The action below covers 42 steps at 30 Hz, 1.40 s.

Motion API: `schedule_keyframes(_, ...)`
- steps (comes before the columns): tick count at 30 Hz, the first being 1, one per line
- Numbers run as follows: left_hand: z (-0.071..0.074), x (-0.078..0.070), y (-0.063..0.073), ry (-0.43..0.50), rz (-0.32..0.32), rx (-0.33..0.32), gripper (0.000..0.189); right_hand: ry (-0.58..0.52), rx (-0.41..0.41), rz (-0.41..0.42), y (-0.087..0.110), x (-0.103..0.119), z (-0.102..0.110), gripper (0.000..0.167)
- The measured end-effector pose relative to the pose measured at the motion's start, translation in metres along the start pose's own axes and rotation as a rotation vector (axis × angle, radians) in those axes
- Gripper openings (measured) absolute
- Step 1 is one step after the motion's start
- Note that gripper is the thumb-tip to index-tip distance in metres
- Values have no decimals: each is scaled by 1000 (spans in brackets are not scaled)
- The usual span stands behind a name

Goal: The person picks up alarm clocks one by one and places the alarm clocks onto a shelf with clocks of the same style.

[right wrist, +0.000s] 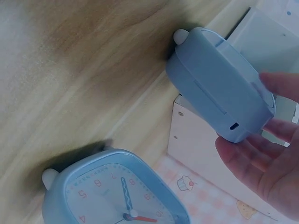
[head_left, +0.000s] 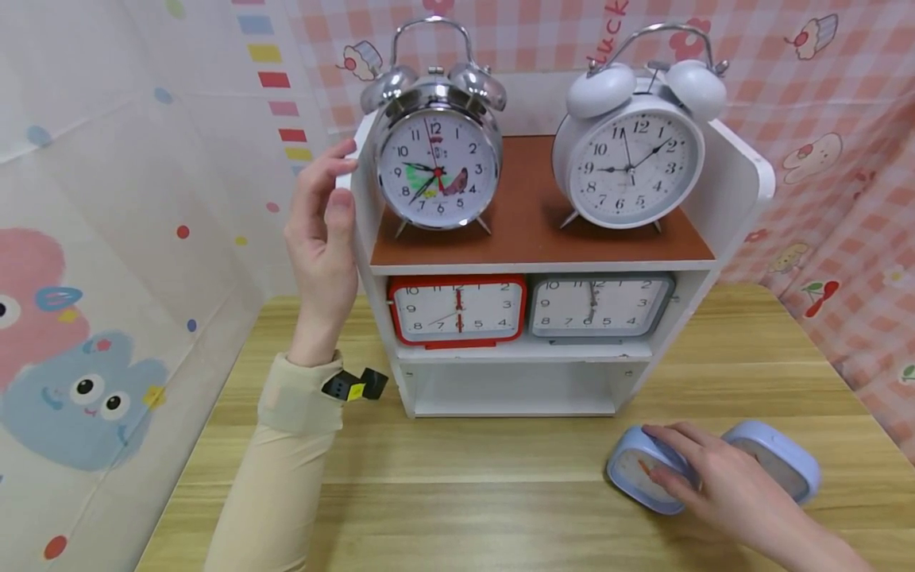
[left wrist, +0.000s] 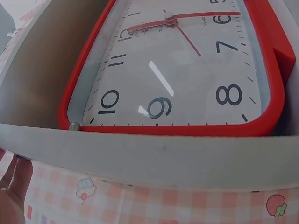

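Observation:
My left hand (head_left: 322, 230) is at the left side panel of a white shelf unit (head_left: 364, 151), its fingertips against the panel's edge. Right beside it, on the brown top deck, stands a silver twin-bell alarm clock (head_left: 439, 171). My right hand (head_left: 722, 485) grips a small light-blue alarm clock (right wrist: 219, 84) low over the table, in front of the unit's right side. The thumb lies across its face side, the other fingers on the opposite side. A second light-blue alarm clock (right wrist: 117, 186) stands just to the right, partly hidden behind that hand in the head view.
A white twin-bell alarm clock (head_left: 629, 159) stands on the right of the top deck. The middle shelf holds a red square clock (head_left: 457, 310) and a grey square clock (head_left: 600, 306). Below is the bottom shelf (head_left: 515, 389). Printed cloth (head_left: 822, 159) hangs behind the wooden table (head_left: 457, 492).

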<state>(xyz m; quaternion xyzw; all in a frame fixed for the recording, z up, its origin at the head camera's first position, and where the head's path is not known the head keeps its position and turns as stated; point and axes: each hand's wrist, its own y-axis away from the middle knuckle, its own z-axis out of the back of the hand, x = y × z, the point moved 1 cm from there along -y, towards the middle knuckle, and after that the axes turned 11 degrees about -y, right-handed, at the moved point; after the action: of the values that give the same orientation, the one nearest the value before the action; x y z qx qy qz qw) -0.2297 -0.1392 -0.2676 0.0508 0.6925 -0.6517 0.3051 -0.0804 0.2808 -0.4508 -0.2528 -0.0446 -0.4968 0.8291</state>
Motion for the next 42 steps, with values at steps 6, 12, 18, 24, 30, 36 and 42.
schedule_keyframes(6, 0, 0, 0, 1, 0, 5, 82, 4, 20, 12, -1, 1, 1, 59)
schedule_keyframes(12, 0, 0, 0, 8, 0, 6, 82, -2, 1, 61, -3, 5, 1, 60)
schedule_keyframes(18, 0, 1, 0, 7, -2, 4, 82, 17, -40, 162, -9, 12, 0, 50)
schedule_keyframes(24, 0, 1, 0, 5, 6, 6, 82, 1, -113, 267, -23, 23, -3, 62)
schedule_keyframes(30, 0, 1, 1, 8, 14, -2, 83, -15, -142, 322, -41, 41, -7, 60)
schedule_keyframes(36, 0, 1, 1, 8, 8, -3, 82, -53, -149, 363, -58, 60, -12, 59)
schedule_keyframes(42, 0, 1, 0, 2, 10, 2, 84, -70, -127, 386, -71, 75, -18, 50)
